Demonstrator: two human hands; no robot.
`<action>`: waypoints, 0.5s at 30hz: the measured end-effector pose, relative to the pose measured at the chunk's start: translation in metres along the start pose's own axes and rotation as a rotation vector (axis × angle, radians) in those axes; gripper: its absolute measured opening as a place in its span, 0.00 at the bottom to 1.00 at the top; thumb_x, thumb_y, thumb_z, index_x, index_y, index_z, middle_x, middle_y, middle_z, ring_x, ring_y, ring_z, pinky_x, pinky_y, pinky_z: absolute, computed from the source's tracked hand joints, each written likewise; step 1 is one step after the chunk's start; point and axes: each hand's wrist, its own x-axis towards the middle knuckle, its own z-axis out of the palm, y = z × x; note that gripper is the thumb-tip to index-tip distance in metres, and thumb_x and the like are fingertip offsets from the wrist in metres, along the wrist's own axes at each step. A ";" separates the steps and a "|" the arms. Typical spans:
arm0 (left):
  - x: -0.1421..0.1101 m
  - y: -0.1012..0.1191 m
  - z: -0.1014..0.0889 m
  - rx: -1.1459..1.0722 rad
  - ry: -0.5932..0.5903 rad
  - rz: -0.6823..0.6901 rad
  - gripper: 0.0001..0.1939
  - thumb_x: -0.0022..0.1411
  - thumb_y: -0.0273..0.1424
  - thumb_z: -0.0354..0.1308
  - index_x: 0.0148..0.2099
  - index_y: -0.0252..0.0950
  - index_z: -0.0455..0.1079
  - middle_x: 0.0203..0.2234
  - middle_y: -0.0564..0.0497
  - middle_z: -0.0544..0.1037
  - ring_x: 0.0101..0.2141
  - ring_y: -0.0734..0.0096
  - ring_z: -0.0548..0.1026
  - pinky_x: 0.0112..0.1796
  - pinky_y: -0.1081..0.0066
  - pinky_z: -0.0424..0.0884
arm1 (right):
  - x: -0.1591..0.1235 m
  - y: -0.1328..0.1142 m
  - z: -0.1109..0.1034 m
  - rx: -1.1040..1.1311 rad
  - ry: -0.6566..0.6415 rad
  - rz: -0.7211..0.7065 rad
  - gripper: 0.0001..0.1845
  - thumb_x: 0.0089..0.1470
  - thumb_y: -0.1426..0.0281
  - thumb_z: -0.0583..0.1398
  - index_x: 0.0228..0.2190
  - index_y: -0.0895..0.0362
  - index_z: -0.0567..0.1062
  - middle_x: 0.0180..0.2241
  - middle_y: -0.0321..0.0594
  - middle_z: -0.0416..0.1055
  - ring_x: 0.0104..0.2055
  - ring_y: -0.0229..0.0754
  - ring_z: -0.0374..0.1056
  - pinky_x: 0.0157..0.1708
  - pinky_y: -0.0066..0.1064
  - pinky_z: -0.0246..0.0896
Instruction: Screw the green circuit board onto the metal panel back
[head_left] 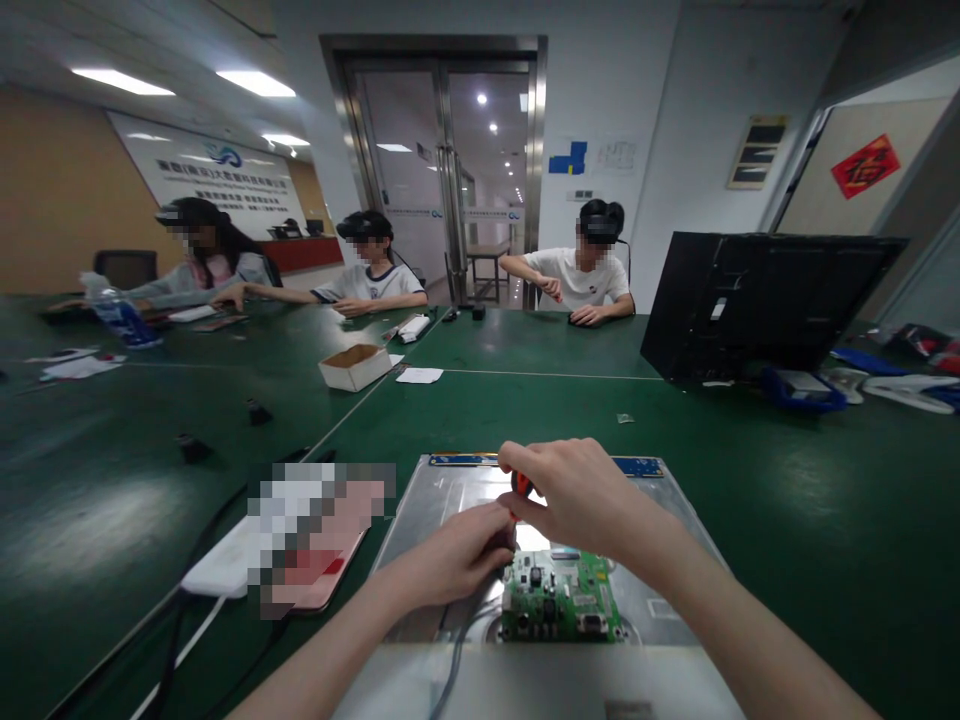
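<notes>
A pink phone (341, 560) flanks the metal panel (439, 495) on the bench (825, 540); beyond, a blue tray (806, 405) holds a grey block (801, 383). By the panel's green circuit board (562, 600), the right hand (577, 490) is wrapped round a screwdriver (520, 483); the left hand (469, 540) curls, hold hidden.

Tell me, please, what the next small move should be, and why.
Perhaps give the red-and-black tool a small, gentle turn with the right hand, the left hand steadying: the right grips it, and the left is close beside it, near the green circuit board.
</notes>
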 end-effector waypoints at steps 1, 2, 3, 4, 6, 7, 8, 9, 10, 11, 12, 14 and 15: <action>0.000 -0.001 0.001 -0.001 0.005 0.001 0.01 0.62 0.26 0.50 0.37 0.37 0.61 0.32 0.51 0.71 0.30 0.67 0.67 0.30 0.69 0.60 | 0.000 0.000 0.000 0.000 -0.001 -0.002 0.06 0.56 0.67 0.57 0.37 0.54 0.67 0.30 0.34 0.75 0.27 0.36 0.67 0.22 0.30 0.38; 0.000 -0.002 0.001 -0.004 0.012 0.003 0.02 0.62 0.26 0.50 0.37 0.37 0.61 0.32 0.51 0.71 0.31 0.67 0.67 0.31 0.69 0.61 | 0.000 0.000 -0.001 0.005 -0.002 -0.005 0.06 0.56 0.69 0.57 0.38 0.54 0.67 0.30 0.35 0.75 0.27 0.36 0.67 0.22 0.30 0.38; 0.000 -0.002 0.002 -0.008 0.017 0.004 0.02 0.62 0.25 0.50 0.38 0.37 0.61 0.33 0.51 0.71 0.31 0.67 0.67 0.31 0.69 0.61 | 0.000 0.000 -0.001 0.013 -0.002 -0.010 0.07 0.55 0.70 0.57 0.39 0.54 0.67 0.31 0.35 0.75 0.27 0.36 0.67 0.22 0.30 0.39; 0.000 -0.003 0.003 -0.013 0.021 0.005 0.02 0.63 0.25 0.50 0.38 0.37 0.62 0.33 0.50 0.71 0.32 0.66 0.67 0.32 0.68 0.61 | -0.001 0.000 -0.002 0.019 0.000 -0.014 0.09 0.54 0.71 0.57 0.39 0.55 0.67 0.31 0.35 0.75 0.27 0.36 0.66 0.22 0.29 0.39; 0.000 -0.005 0.004 -0.020 0.022 0.004 0.02 0.63 0.26 0.50 0.39 0.37 0.62 0.35 0.49 0.72 0.33 0.65 0.68 0.33 0.68 0.62 | -0.001 0.000 -0.004 0.023 0.005 -0.019 0.09 0.53 0.72 0.57 0.39 0.55 0.67 0.31 0.35 0.75 0.27 0.36 0.66 0.22 0.29 0.39; 0.000 -0.005 0.005 -0.019 0.021 0.001 0.02 0.63 0.26 0.50 0.40 0.37 0.63 0.35 0.49 0.72 0.33 0.65 0.68 0.33 0.68 0.62 | -0.001 0.000 -0.004 0.022 0.007 -0.019 0.08 0.53 0.71 0.57 0.38 0.55 0.67 0.31 0.35 0.75 0.26 0.36 0.66 0.22 0.29 0.39; 0.000 -0.005 0.004 -0.013 0.018 -0.004 0.02 0.63 0.27 0.50 0.39 0.37 0.63 0.35 0.49 0.72 0.33 0.65 0.68 0.32 0.68 0.62 | -0.001 0.001 -0.004 0.018 0.007 -0.018 0.07 0.54 0.70 0.57 0.37 0.55 0.67 0.31 0.35 0.75 0.26 0.36 0.66 0.22 0.29 0.39; 0.000 -0.005 0.004 -0.003 0.010 -0.012 0.01 0.63 0.27 0.51 0.38 0.36 0.63 0.34 0.50 0.72 0.32 0.66 0.67 0.32 0.69 0.61 | -0.001 0.001 -0.004 0.013 0.006 -0.013 0.05 0.55 0.68 0.58 0.36 0.54 0.67 0.30 0.35 0.75 0.26 0.36 0.66 0.22 0.29 0.39; 0.000 -0.005 0.004 0.008 0.002 -0.019 0.01 0.63 0.27 0.51 0.37 0.36 0.63 0.33 0.50 0.71 0.31 0.67 0.67 0.31 0.69 0.61 | -0.001 0.001 -0.003 0.006 0.005 -0.007 0.05 0.56 0.67 0.58 0.35 0.54 0.67 0.30 0.34 0.75 0.26 0.36 0.66 0.22 0.29 0.39; 0.001 -0.005 0.003 0.017 -0.004 -0.026 0.01 0.63 0.27 0.51 0.36 0.36 0.62 0.32 0.51 0.71 0.30 0.67 0.66 0.30 0.70 0.60 | -0.001 0.002 -0.003 -0.001 0.006 -0.002 0.05 0.57 0.66 0.58 0.34 0.54 0.67 0.29 0.34 0.76 0.27 0.36 0.67 0.22 0.29 0.39; 0.001 -0.004 0.003 0.023 -0.007 -0.030 0.02 0.63 0.27 0.50 0.36 0.36 0.62 0.31 0.51 0.71 0.29 0.68 0.66 0.29 0.70 0.60 | 0.000 0.002 -0.002 -0.006 0.008 0.001 0.05 0.57 0.66 0.58 0.34 0.54 0.67 0.29 0.34 0.76 0.27 0.37 0.67 0.22 0.29 0.39; 0.001 -0.005 0.003 0.022 -0.004 -0.022 0.01 0.63 0.26 0.51 0.37 0.37 0.62 0.32 0.51 0.71 0.30 0.68 0.67 0.30 0.70 0.60 | 0.000 0.001 -0.001 -0.006 0.012 -0.006 0.05 0.56 0.68 0.58 0.36 0.54 0.67 0.30 0.34 0.76 0.28 0.37 0.68 0.22 0.29 0.39; 0.001 -0.005 0.003 0.017 0.003 -0.013 0.01 0.63 0.26 0.51 0.37 0.37 0.62 0.33 0.51 0.71 0.31 0.67 0.67 0.31 0.69 0.61 | 0.000 0.001 -0.001 0.001 0.014 -0.013 0.07 0.55 0.69 0.58 0.37 0.54 0.67 0.31 0.34 0.76 0.28 0.37 0.68 0.22 0.29 0.39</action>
